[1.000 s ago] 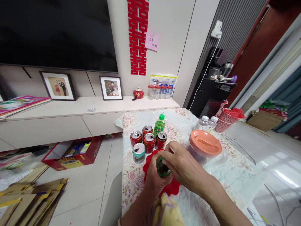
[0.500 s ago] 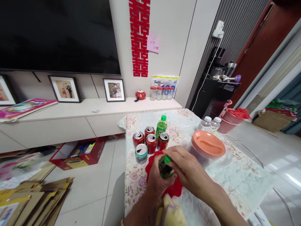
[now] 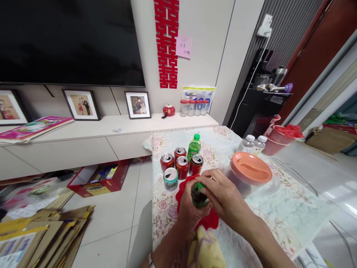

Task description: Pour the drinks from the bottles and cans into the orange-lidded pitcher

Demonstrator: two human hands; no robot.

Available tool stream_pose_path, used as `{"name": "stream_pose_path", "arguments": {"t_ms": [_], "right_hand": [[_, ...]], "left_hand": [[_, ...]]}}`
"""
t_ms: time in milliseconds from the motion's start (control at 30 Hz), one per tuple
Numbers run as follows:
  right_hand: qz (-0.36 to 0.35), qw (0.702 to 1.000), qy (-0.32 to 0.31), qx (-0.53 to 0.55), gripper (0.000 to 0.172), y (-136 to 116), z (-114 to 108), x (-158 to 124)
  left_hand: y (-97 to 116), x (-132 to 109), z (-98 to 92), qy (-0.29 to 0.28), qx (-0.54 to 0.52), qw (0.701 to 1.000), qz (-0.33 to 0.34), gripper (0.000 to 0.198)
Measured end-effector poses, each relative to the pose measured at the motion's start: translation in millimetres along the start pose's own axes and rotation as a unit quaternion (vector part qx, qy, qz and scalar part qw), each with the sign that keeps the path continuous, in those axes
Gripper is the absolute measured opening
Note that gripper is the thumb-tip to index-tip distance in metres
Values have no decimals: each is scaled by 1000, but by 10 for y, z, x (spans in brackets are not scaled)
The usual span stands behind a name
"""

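Note:
My left hand (image 3: 189,208) is wrapped round the body of a dark green bottle (image 3: 198,199), which is tilted with its top toward me. My right hand (image 3: 220,188) pinches the bottle's green cap (image 3: 200,186) with thumb and fingers. Under the bottle lies a scalloped red tray (image 3: 182,191), partly hidden by my hands. Just beyond stand several opened red cans (image 3: 182,167) and one teal and silver can (image 3: 170,179). Behind these a green-capped bottle (image 3: 194,147) is upright. A yellow cloth (image 3: 208,247) lies close to me, beside my left forearm.
On the right of the flowered tablecloth (image 3: 164,223) sits a container with an orange lid (image 3: 251,167). Two white-capped bottles (image 3: 252,144) stand behind it. A white cabinet (image 3: 134,128) borders the table's far side. Flattened cardboard (image 3: 64,230) and a red box (image 3: 103,178) lie on the floor at left.
The whole view has shifted slightly, so things sit a little further right. My left hand still holds the bottle, and my right fingers remain on its cap, slightly more bent.

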State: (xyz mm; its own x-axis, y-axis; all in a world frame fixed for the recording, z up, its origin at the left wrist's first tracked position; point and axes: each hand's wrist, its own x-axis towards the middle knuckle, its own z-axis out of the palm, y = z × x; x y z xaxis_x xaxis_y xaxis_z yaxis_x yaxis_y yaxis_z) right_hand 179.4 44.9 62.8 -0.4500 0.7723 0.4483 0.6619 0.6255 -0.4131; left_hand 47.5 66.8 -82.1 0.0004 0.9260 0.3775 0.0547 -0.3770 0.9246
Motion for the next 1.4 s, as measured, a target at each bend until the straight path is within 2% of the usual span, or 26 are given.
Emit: {"name": "stream_pose_path", "arguments": {"t_ms": [100, 167, 300, 400, 533, 600, 733, 867, 967, 1033, 1167, 1267, 1400], "right_hand": [[43, 998, 30, -29, 21, -25, 89, 20], [59, 997, 48, -34, 19, -36, 120, 17], [24, 998, 55, 11, 35, -7, 117, -46], [-2, 997, 71, 33, 35, 57, 171, -85], [41, 990, 134, 20, 30, 114, 332, -79], [62, 987, 149, 18, 39, 115, 364, -78], [44, 990, 116, 71, 57, 115, 260, -120], [27, 989, 98, 107, 44, 172, 206, -149], [54, 986, 119, 100, 38, 205, 288, -132], [84, 983, 137, 91, 42, 199, 330, -121], [88, 982, 124, 115, 58, 157, 265, -129], [68, 982, 96, 148, 47, 162, 202, -147], [86, 979, 119, 143, 35, 217, 304, -142]], "left_hand": [[-50, -12, -1, 23, 18, 1000, 12, 67], [-39, -11, -21, 14, 33, 999, 12, 65], [-5, -9, -46, -6, 35, 999, -6, 63], [-41, -18, -32, 13, 32, 999, 6, 67], [-98, -29, -32, 13, 46, 999, 18, 68], [-111, -37, -33, 15, 45, 999, 18, 67], [-120, -49, 2, 19, 29, 999, 17, 64], [-56, -17, 12, 24, 15, 999, 28, 66], [34, 12, -25, -2, 17, 1000, 24, 66], [57, 15, -34, -14, 17, 1000, 20, 64], [-55, -16, 24, 37, 15, 998, 39, 64], [-142, -36, 62, 30, 30, 999, 27, 67], [-85, -22, 37, 21, 40, 998, 37, 67]]}}
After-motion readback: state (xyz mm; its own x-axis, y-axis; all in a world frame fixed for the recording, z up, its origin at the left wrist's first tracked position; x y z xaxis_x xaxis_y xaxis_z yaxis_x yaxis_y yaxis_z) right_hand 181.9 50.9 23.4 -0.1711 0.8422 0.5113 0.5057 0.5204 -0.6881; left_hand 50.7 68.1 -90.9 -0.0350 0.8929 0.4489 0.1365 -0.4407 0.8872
